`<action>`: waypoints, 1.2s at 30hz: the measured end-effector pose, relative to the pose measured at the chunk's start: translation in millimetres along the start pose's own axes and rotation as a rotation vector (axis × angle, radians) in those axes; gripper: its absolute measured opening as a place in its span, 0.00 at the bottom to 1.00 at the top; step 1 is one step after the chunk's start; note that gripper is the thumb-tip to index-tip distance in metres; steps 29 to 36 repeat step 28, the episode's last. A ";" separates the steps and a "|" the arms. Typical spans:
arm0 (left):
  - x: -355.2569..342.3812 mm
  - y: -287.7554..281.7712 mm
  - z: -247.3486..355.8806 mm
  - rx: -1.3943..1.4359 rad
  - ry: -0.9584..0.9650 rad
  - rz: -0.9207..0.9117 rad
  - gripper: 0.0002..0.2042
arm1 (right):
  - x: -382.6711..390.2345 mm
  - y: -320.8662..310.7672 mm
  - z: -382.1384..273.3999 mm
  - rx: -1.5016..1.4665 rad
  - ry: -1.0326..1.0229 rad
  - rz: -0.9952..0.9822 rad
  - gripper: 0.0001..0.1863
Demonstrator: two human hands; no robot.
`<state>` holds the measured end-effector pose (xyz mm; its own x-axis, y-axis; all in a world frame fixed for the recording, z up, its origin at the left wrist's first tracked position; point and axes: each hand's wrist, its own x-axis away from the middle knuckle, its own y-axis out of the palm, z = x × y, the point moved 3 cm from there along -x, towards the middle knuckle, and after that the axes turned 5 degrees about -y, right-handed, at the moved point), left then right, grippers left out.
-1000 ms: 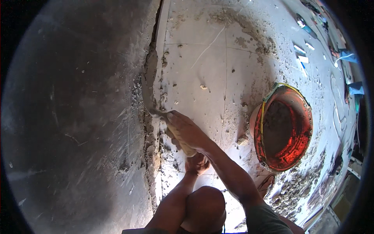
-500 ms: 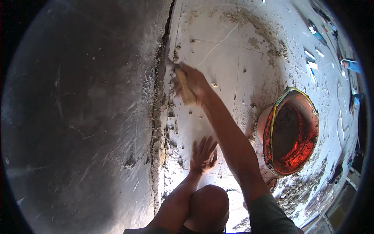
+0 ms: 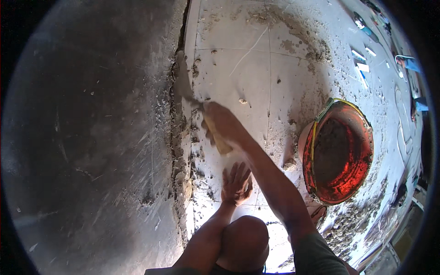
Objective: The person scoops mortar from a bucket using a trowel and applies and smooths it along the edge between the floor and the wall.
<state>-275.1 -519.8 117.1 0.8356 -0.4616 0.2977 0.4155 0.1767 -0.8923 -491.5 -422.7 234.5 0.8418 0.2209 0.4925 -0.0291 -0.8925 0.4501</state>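
My right hand (image 3: pixel 220 120) is wrapped round the pale wooden handle of a trowel (image 3: pixel 184 81). The grey blade points away from me and lies along the rough, mortar-filled gap (image 3: pixel 176 119) between the dark grey surface and the light tiles; part of the handle is hidden by my fingers. Nearer to me, my left hand (image 3: pixel 236 184) rests flat on the pale tiled floor (image 3: pixel 238 146) with its fingers spread, holding nothing.
An orange-red bucket (image 3: pixel 365 149) with grey mortar inside stands at the right, its yellow handle leaning on the rim. The dark grey surface (image 3: pixel 91 137) fills the left side. Mortar crumbs dot the tiles. Far right lie a blue-and-black tool (image 3: pixel 363 25) and small white pieces (image 3: pixel 362 67).
My right hand has drawn the trowel back toward me, and its blade now shows along the gap. The left hand stays on the floor. The view has shifted slightly.
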 end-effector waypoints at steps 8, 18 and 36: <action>-0.2 -7.2 -2.9 0.031 0.035 0.077 0.30 | -37.8 3.5 -4.9 0.082 -0.038 0.026 0.22; -3.7 -3.8 1.3 0.034 0.047 0.130 0.29 | -40.5 -30.4 3.7 0.056 -0.101 0.097 0.20; 5.2 18.0 -14.9 -0.140 0.045 -0.122 0.40 | -2.2 42.5 40.5 -0.300 0.174 0.014 0.22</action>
